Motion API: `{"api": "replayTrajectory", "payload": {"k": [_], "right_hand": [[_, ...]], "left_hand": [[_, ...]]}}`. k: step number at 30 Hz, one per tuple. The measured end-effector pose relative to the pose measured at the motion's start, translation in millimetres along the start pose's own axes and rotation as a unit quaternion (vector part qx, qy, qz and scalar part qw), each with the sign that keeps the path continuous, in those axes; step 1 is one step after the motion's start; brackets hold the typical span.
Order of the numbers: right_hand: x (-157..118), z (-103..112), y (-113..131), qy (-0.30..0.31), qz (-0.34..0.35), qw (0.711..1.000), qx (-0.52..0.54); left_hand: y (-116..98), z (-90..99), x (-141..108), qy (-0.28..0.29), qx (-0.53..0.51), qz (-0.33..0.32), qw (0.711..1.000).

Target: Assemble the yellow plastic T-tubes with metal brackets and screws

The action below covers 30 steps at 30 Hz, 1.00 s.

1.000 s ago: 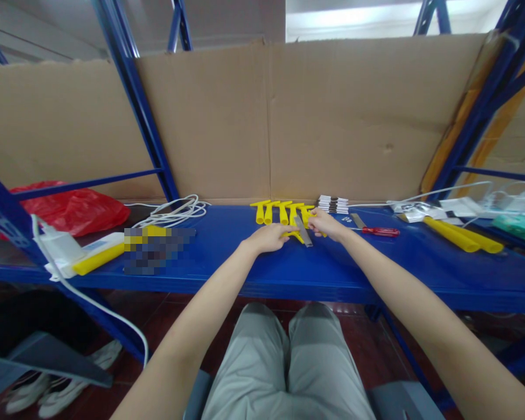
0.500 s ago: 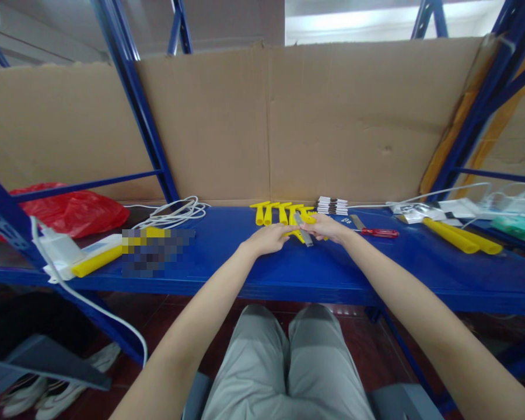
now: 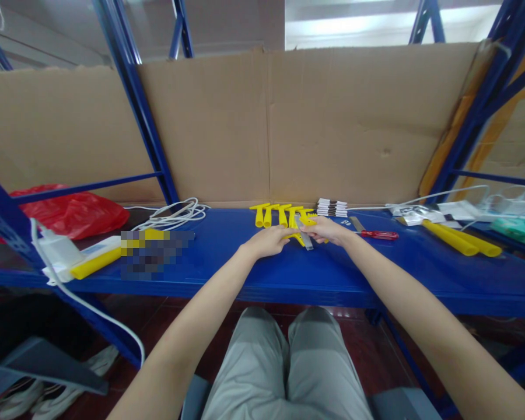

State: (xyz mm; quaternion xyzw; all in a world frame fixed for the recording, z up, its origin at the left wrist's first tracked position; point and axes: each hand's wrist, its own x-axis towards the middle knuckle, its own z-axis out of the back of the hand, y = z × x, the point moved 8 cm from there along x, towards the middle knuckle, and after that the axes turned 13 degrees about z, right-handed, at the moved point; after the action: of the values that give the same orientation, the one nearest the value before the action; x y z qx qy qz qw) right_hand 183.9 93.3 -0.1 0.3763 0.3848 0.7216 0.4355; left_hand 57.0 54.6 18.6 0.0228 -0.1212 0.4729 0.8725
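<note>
My left hand (image 3: 269, 242) is closed on a yellow plastic piece (image 3: 298, 239) low over the blue shelf. Opposite it, my right hand (image 3: 333, 230) is closed around a flat grey metal blade (image 3: 305, 238) that slants across the yellow plastic, its lower end pointing toward me. My fingers hide part of both, and how they join I cannot tell. Just behind my hands stands a row of several yellow T-shaped plastic pieces (image 3: 268, 217). A stack of small white pieces with dark bands (image 3: 331, 207) sits behind my right hand.
Right of my right hand lies a red-handled screwdriver (image 3: 380, 235) beside a flat metal strip (image 3: 356, 224). Yellow tubes (image 3: 459, 240) lie farther right. On the left are a coiled white cable (image 3: 179, 214), a yellow tube (image 3: 97, 263) and a red plastic bag (image 3: 79, 213). A cardboard sheet (image 3: 219, 128) backs the shelf.
Almost nothing differs. Both hands keep their hold, and the blade's lower end sits slightly lower in the picture; the whole view has shifted a little.
</note>
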Motion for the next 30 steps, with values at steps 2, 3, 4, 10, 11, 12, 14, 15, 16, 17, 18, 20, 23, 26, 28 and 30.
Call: {"api": "replayTrajectory", "payload": {"k": [2, 3, 4, 10, 11, 12, 14, 15, 16, 17, 18, 20, 23, 26, 28, 30], "right_hand": [[0.6, 0.6, -3.3, 0.004, -0.019, 1.000, 0.023], [0.9, 0.5, -4.3, 0.008, -0.025, 0.999, 0.034], [1.2, 0.2, -4.8, 0.011, -0.028, 0.999, 0.044], [2.9, 3.1, -3.9, -0.036, -0.015, 0.994, 0.100], [3.3, 3.3, -4.2, -0.042, -0.013, 0.994, 0.103], [4.0, 3.5, -4.5, -0.047, -0.010, 0.993, 0.105], [5.7, 4.0, -5.2, -0.052, -0.003, 0.992, 0.111], [6.7, 4.3, -5.1, -0.053, 0.002, 0.992, 0.116], [7.5, 4.5, -4.9, -0.053, 0.008, 0.991, 0.120], [8.2, 4.8, -4.6, -0.053, 0.013, 0.991, 0.124], [8.6, 5.3, -4.3, -0.056, 0.015, 0.990, 0.125], [8.5, 6.6, -4.0, -0.070, 0.016, 0.990, 0.123], [6.5, 4.3, -4.4, -0.070, -0.001, 0.992, 0.110], [4.0, -0.8, -5.0, -0.041, -0.024, 0.994, 0.103], [2.9, 1.8, -4.5, -0.044, -0.033, 0.993, 0.108], [2.4, 7.5, -5.1, -0.060, -0.047, 0.989, 0.125]], "left_hand": [[-1.6, 0.2, -0.4, 0.002, 0.006, 0.003, 1.000], [-2.2, 0.1, -0.6, 0.002, 0.010, 0.005, 1.000], [-3.0, 0.0, -0.8, 0.002, 0.013, 0.006, 1.000], [-8.6, -1.8, -1.5, -0.008, 0.022, -0.012, 1.000], [-8.9, -2.1, -1.5, -0.009, 0.023, -0.014, 1.000], [-9.1, -2.3, -1.4, -0.009, 0.023, -0.015, 1.000], [-9.2, -2.1, -1.5, -0.010, 0.022, -0.014, 1.000], [-9.3, -1.8, -1.6, -0.010, 0.022, -0.012, 1.000], [-9.3, -1.4, -1.7, -0.010, 0.023, -0.010, 1.000], [-9.4, -0.9, -1.9, -0.010, 0.024, -0.007, 1.000], [-9.6, -0.5, -2.1, -0.010, 0.026, -0.004, 1.000], [-9.8, 0.1, -2.5, -0.007, 0.030, 0.000, 1.000], [-9.0, -0.5, -2.5, 0.002, 0.035, 0.008, 0.999], [-7.3, -2.2, -1.9, 0.013, 0.030, 0.015, 0.999], [-6.4, -2.8, -1.2, 0.015, 0.021, 0.015, 1.000], [-5.0, -3.0, -0.3, 0.014, 0.011, 0.013, 1.000]]}}
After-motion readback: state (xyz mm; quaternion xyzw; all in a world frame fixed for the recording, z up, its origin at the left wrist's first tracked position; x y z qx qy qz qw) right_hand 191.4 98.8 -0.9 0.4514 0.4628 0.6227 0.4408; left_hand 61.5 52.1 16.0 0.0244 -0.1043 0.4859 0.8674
